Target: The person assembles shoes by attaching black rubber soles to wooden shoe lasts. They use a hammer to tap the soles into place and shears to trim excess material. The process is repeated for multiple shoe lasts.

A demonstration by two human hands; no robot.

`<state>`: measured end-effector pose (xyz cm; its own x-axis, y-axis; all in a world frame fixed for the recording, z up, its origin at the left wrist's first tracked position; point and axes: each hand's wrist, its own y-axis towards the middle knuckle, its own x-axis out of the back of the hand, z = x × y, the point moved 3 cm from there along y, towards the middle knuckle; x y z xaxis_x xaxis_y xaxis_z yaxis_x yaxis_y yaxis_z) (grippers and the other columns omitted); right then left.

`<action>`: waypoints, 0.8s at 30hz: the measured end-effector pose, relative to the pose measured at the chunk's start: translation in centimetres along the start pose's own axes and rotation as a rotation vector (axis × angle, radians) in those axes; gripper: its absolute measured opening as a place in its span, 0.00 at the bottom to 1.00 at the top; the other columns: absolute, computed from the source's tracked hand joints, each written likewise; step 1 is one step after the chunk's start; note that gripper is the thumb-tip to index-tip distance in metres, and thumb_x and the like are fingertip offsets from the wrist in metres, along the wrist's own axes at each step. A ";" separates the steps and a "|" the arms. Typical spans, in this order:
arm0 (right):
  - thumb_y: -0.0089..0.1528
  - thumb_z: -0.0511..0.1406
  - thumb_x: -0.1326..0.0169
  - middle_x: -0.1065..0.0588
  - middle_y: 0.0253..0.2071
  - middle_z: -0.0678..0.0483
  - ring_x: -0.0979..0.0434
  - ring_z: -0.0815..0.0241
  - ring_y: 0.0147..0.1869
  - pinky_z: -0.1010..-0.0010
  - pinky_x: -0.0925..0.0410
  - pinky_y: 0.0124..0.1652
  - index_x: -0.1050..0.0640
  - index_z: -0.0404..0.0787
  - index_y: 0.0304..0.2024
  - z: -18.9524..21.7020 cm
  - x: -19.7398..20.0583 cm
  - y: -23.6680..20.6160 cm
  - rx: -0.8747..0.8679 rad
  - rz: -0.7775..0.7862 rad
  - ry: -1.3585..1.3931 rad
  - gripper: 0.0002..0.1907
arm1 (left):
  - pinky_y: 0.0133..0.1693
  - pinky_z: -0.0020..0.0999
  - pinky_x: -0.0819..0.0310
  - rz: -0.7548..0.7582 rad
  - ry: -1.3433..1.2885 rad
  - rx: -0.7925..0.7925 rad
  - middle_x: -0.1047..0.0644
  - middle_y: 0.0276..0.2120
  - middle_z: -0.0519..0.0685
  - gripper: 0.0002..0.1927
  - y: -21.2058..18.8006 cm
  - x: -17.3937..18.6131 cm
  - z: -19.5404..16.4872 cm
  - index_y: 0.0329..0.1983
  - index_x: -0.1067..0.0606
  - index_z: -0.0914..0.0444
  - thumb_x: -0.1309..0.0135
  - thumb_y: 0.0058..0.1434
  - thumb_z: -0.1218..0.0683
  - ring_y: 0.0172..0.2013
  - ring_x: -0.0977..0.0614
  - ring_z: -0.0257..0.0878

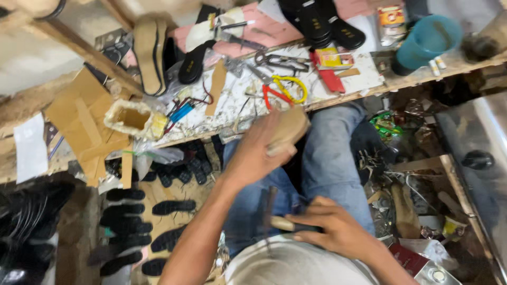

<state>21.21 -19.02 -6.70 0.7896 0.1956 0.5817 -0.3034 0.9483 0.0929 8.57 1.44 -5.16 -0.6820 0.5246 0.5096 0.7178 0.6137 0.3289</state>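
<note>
A tan, oblong sole piece [288,129] is being gripped by the left hand [253,153] — fingers curled — while a wooden-handled tool [288,225] is being clasped in the right hand [330,228]; both are best kept firmly held.

A cobbler's workshop: soles [149,53], pliers [277,94] and scraps crowd the workbench [237,105].

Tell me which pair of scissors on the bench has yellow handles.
The scissors lying right of the red-handled pair; the metal-handled pair sits farther back.

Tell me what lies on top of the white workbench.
On the workbench lie red-handled pliers, a yellow-handled tool, scissors and black soles. What lies under the pink sheet is covered.
</note>
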 end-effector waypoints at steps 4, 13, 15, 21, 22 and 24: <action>0.60 0.40 0.35 0.20 0.49 0.47 0.23 0.47 0.53 0.60 0.34 0.51 0.21 0.40 0.56 1.1 -3.1 3.5 0.139 0.100 -0.060 0.23 | 0.52 0.53 0.28 -0.496 -1.257 0.335 0.32 0.67 0.55 0.42 -2.5 4.7 1.8 0.76 0.46 0.64 0.58 0.68 0.35 0.54 0.24 0.52; 0.58 0.37 0.35 0.20 0.44 0.52 0.20 0.59 0.45 0.69 0.27 0.50 0.42 0.45 0.77 1.7 -3.5 7.5 0.000 -0.231 0.071 0.47 | 0.48 0.45 0.24 -0.449 -2.192 0.269 0.27 0.54 0.57 0.43 -5.0 2.4 4.9 0.70 0.39 0.71 0.72 0.72 0.30 0.47 0.23 0.50; 0.57 0.36 0.33 0.24 0.51 0.46 0.24 0.54 0.53 0.66 0.31 0.55 0.41 0.46 0.76 1.8 -3.8 7.1 0.129 -0.254 -0.043 0.47 | 0.49 0.44 0.23 -0.366 -2.219 0.232 0.28 0.51 0.59 0.46 -5.5 1.7 4.6 0.71 0.39 0.73 0.72 0.73 0.29 0.45 0.23 0.50; 0.64 0.44 0.47 0.36 0.74 0.52 0.33 0.60 0.47 0.69 0.36 0.48 0.56 0.46 0.81 0.5 -5.6 4.9 -0.211 -0.032 0.665 0.49 | 0.48 0.50 0.22 -0.435 -1.691 0.187 0.26 0.59 0.56 0.42 -7.0 2.3 1.4 0.71 0.38 0.64 0.71 0.69 0.28 0.49 0.20 0.53; 0.63 0.44 0.44 0.40 0.75 0.54 0.30 0.58 0.54 0.67 0.35 0.54 0.57 0.46 0.80 0.8 -6.1 4.9 -0.218 -0.031 0.768 0.51 | 0.49 0.51 0.22 -0.486 -1.540 0.293 0.26 0.60 0.54 0.40 -7.5 2.5 1.2 0.70 0.39 0.60 0.71 0.67 0.29 0.51 0.20 0.53; 0.61 0.42 0.42 0.45 0.76 0.53 0.29 0.56 0.64 0.64 0.35 0.62 0.60 0.45 0.79 1.4 -6.8 5.1 -0.208 -0.004 0.870 0.53 | 0.55 0.48 0.23 -0.568 -1.425 0.402 0.27 0.62 0.57 0.39 -8.5 3.5 1.4 0.72 0.38 0.62 0.70 0.71 0.32 0.56 0.21 0.51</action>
<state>13.53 -15.89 -9.05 0.9412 0.2322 -0.2452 -0.2638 0.9589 -0.1043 -0.13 -1.17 -7.26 -0.5703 0.1404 -0.8093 0.4093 0.9029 -0.1317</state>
